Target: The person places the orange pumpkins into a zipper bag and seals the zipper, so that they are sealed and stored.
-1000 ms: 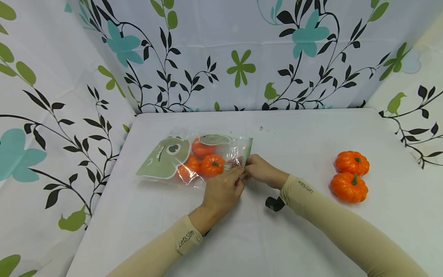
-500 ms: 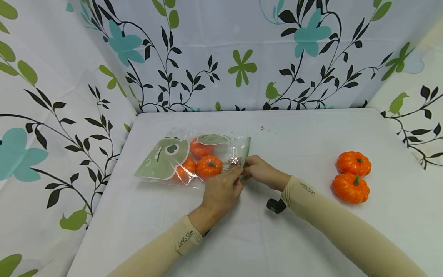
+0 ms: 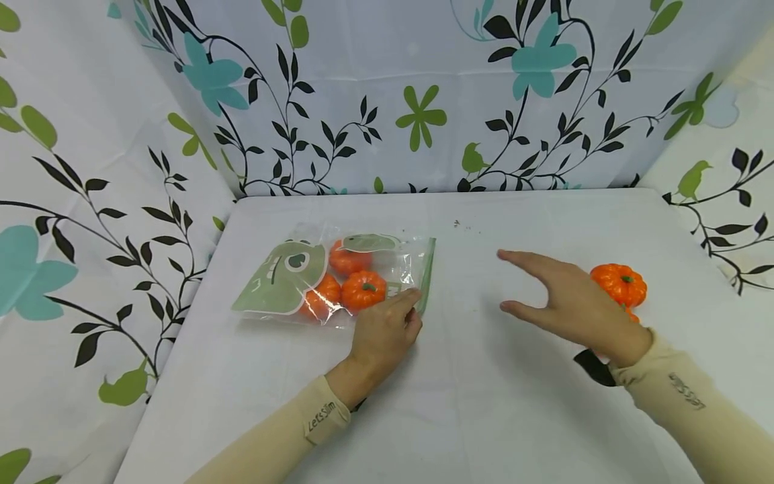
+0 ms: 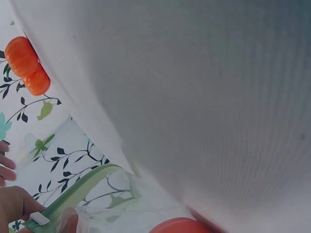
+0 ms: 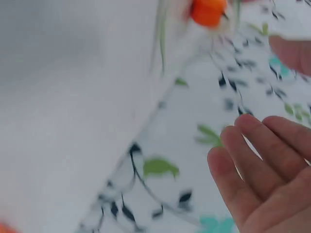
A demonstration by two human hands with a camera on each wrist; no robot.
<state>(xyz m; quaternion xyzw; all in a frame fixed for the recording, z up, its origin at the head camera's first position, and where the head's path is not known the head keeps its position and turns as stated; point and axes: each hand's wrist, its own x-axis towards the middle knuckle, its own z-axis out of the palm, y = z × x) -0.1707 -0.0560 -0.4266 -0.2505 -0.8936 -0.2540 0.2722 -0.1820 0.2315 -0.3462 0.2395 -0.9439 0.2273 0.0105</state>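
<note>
Over on the far left, a cloth with leaves and blue flowers [image 3: 18, 272] hangs beside the white table [image 3: 484, 417], to the left of the clear plastic bag [image 3: 414, 259]. The bag lies flat there, its left end filled by a green cartoon face [image 3: 281, 275]. Inside its middle I can count three small orange pumpkins: one at the lower left [image 3: 322, 299], one at the back [image 3: 349, 261] and one at the front right [image 3: 363, 289], bunched close together.

At the bag's near right corner is the person's left hand [image 3: 385, 336], thumb and fingers pinched together on the bag's edge, by the green zip strip [image 3: 427, 274] that closes off its right end. From that wrist you can see a little white slider [image 4: 40, 218] on the strip, right by the fingers.

Well to the right of the bag, the right hand [image 3: 571, 306] hangs above the table, holding nothing, its thumb spread well apart from the fingers. Past it, farthest from the bag, sit two more pumpkins: the back one [image 3: 621, 284] plain to see, the front one [image 3: 631, 314] mostly hidden behind that hand.
</note>
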